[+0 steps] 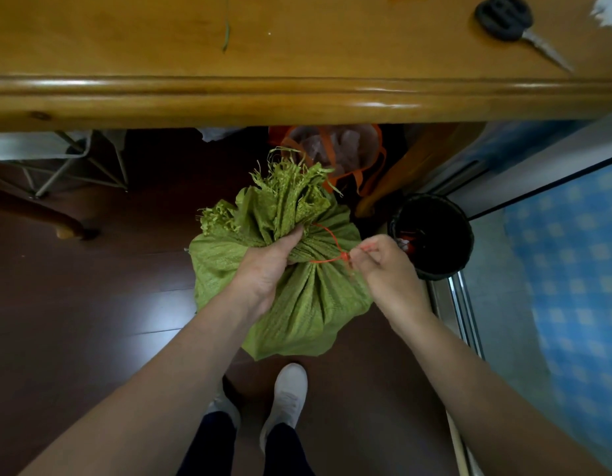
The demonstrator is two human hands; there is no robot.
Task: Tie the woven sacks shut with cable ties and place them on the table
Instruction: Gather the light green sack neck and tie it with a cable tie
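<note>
a: where was the sack at that moment?
b: the green woven sack (297, 304) stood on the dark floor (91, 286), just below the edge of the wooden surface (297, 97). it was not yet lifted onto it.
a: and the hands?
b: the left hand (267, 269) was clenched round the gathered neck, under the frayed top. the right hand (387, 269) pinched the tail of the red cable tie (327, 260), which looped the neck beside the left fingers. the loop looked slack on the far side, so i'd judge the cinching wasn't finished.
a: how would it handle?
b: the cloth was soft and creased, but probably slick plastic weave, so the bunched neck could spread if the grip eased. the body bulged full; its weight i couldn't tell. the tie was thin and springy, best pulled straight through its head. for lifting, i'd take the neck below the tie and support the bulge underneath.
a: anything near it?
b: scissors (507, 22) lay at the surface's far right, well apart. a black bin (431, 235) sat beside the sack.
</note>
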